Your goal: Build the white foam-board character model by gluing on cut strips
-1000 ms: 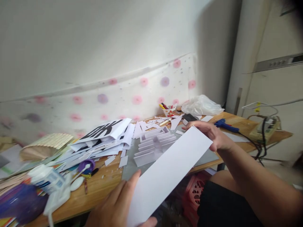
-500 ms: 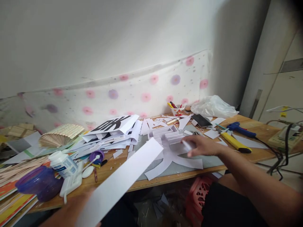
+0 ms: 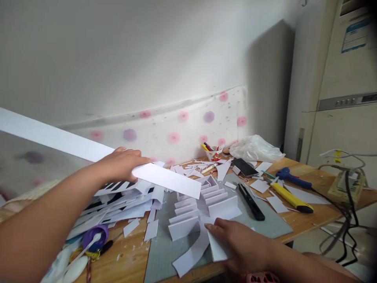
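Note:
My left hand (image 3: 125, 163) is closed around a long white board strip (image 3: 167, 179), raised above the table; its far part runs out of view at the left. Below its right end lies a white board construction (image 3: 203, 214) with upright ribs and a curved leg, resting on a grey-green cutting mat (image 3: 161, 247). My right hand (image 3: 238, 241) grips the construction's lower right part at the mat's front edge, thumb on top. The other fingers are partly hidden. A black utility knife (image 3: 251, 202) rests on the mat to the right of the ribs.
White sheets with black print (image 3: 118, 202) are heaped left of the mat. A yellow cutter (image 3: 291, 198), a blue glue gun (image 3: 293, 178) and a dark phone (image 3: 244, 167) lie at right. A purple container (image 3: 96, 237) stands front left; a plastic bag (image 3: 255, 148) is at the back.
My left hand has risen and swung the strip up and across. My right hand has come down to the construction's lower part. The black knife now lies in plain view, and the camera has shifted.

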Demonstrator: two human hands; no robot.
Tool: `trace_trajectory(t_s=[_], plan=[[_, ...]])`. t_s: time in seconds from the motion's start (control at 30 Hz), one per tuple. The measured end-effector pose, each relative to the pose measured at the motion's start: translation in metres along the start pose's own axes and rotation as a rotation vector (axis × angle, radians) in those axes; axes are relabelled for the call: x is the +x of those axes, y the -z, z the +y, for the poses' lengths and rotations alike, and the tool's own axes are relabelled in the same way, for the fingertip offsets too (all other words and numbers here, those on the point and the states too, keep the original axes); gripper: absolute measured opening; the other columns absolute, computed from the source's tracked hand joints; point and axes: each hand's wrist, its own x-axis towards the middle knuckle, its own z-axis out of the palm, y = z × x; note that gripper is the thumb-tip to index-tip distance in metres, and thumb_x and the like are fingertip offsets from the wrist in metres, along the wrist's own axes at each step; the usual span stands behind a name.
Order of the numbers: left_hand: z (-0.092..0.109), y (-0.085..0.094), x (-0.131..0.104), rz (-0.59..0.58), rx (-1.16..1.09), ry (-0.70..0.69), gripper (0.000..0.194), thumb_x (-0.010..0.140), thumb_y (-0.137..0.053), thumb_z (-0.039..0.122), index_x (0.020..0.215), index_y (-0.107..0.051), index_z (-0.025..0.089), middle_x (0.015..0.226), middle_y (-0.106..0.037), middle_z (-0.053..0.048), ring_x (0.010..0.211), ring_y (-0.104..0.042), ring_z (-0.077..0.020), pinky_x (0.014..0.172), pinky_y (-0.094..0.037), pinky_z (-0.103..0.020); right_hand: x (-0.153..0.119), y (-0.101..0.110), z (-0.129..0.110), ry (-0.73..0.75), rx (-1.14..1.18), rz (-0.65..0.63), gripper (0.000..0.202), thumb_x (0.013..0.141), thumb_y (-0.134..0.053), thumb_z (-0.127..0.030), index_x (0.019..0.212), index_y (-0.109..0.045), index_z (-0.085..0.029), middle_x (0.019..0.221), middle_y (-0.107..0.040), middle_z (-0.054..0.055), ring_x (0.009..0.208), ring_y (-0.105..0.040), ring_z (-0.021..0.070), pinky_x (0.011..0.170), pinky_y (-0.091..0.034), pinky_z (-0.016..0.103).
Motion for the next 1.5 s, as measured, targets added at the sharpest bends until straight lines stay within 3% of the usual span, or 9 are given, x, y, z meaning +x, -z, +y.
trace_trajectory(t_s=[0.07, 0.2, 0.43, 0.63, 0.87, 1.03, 1.27, 1.4, 1.5], plan=[[0.001, -0.021, 0.042, -0.192, 0.0, -0.178, 0.056, 0.061, -0.067, 0.015, 0.113, -0.061, 0.035, 0.093, -0.065, -0.001, 0.096, -0.058, -0.0233, 0.097, -0.031, -0.05, -0.002, 0.0, 0.003, 0.03, -0.004, 0.009, 0.087, 0.062, -0.07, -0.037, 0.139, -0.037, -0.018, 0.111, -0.058, 0.015, 0.094, -0.059, 0.0301, 0.079, -0.046, 0.037], [-0.005, -0.081, 0.096, -0.195, -0.072, -0.132, 0.06, 0.065, -0.067, 0.017, 0.119, -0.057, 0.038, 0.105, -0.065, -0.008, 0.109, -0.053, -0.0338, 0.101, -0.018, -0.064, -0.005, 0.002, 0.016, 0.062, -0.031, 0.04, 0.09, 0.064, -0.069, -0.044, 0.142, -0.032, -0.018, 0.11, -0.06, 0.014, 0.089, -0.061, 0.0289, 0.075, -0.046, 0.036], [0.015, -0.158, 0.103, 0.014, -0.137, 0.045, 0.072, 0.08, -0.057, 0.03, 0.144, -0.023, 0.031, 0.151, -0.024, -0.013, 0.134, -0.025, -0.0392, 0.099, -0.024, -0.065, -0.012, 0.015, 0.035, 0.002, 0.039, 0.118, 0.089, 0.065, -0.069, -0.052, 0.142, -0.034, -0.023, 0.105, -0.06, 0.011, 0.083, -0.061, 0.0261, 0.07, -0.046, 0.034], [0.109, -0.133, 0.029, 0.4, -0.684, 0.093, 0.04, 0.082, -0.057, 0.036, 0.119, -0.057, 0.02, 0.12, -0.059, -0.009, 0.115, -0.052, -0.0261, 0.1, -0.04, -0.039, -0.012, 0.02, 0.036, -0.133, 0.348, 0.397, 0.083, 0.067, -0.071, -0.053, 0.134, -0.035, -0.019, 0.129, -0.051, 0.015, 0.114, -0.051, 0.0282, 0.096, -0.039, 0.04], [0.218, -0.127, -0.095, 0.22, -1.621, -0.073, 0.054, 0.08, -0.063, 0.043, 0.128, -0.048, 0.024, 0.129, -0.054, -0.011, 0.12, -0.05, -0.0272, 0.101, -0.041, -0.041, -0.002, 0.012, 0.011, -0.052, 0.542, 0.464, 0.074, 0.058, -0.078, -0.052, 0.114, -0.045, -0.015, 0.102, -0.059, 0.009, 0.09, -0.056, 0.0223, 0.077, -0.045, 0.033], [0.232, -0.115, -0.11, -0.061, -1.971, -0.049, 0.075, 0.074, -0.065, 0.054, 0.137, -0.037, 0.025, 0.141, -0.043, -0.011, 0.128, -0.042, -0.0306, 0.106, -0.035, -0.042, 0.002, -0.002, -0.013, 0.027, 0.689, 0.398, 0.068, 0.06, -0.077, -0.05, 0.111, -0.046, -0.017, 0.101, -0.059, 0.007, 0.088, -0.055, 0.0196, 0.077, -0.045, 0.031], [0.234, -0.103, -0.13, 0.028, -2.09, 0.143, 0.063, 0.069, -0.073, 0.041, 0.124, -0.048, 0.025, 0.131, -0.052, -0.008, 0.12, -0.049, -0.0275, 0.098, -0.042, -0.034, 0.002, -0.006, -0.015, 0.268, 0.671, 0.174, 0.075, 0.064, -0.077, -0.046, 0.125, -0.044, -0.017, 0.113, -0.059, 0.008, 0.101, -0.056, 0.0205, 0.086, -0.045, 0.032], [0.234, -0.103, -0.142, 0.086, -2.05, 0.238, 0.062, 0.065, -0.074, 0.044, 0.118, -0.051, 0.022, 0.118, -0.059, -0.008, 0.111, -0.054, -0.0265, 0.099, -0.039, -0.036, 0.001, 0.019, 0.049, -0.33, 0.113, 0.345, 0.035, 0.081, -0.06, -0.044, 0.109, -0.059, -0.023, 0.101, -0.065, 0.002, 0.091, -0.06, 0.0148, 0.081, -0.045, 0.025], [0.233, -0.103, -0.144, 0.075, -1.946, 0.239, 0.062, 0.066, -0.072, 0.044, 0.12, -0.052, 0.02, 0.106, -0.061, -0.007, 0.102, -0.056, -0.0246, 0.095, -0.04, -0.036, -0.003, 0.03, 0.1, -0.645, -0.07, 0.433, 0.036, 0.084, -0.053, -0.037, 0.109, -0.059, -0.012, 0.105, -0.062, 0.015, 0.099, -0.058, 0.0265, 0.084, -0.043, 0.037]])
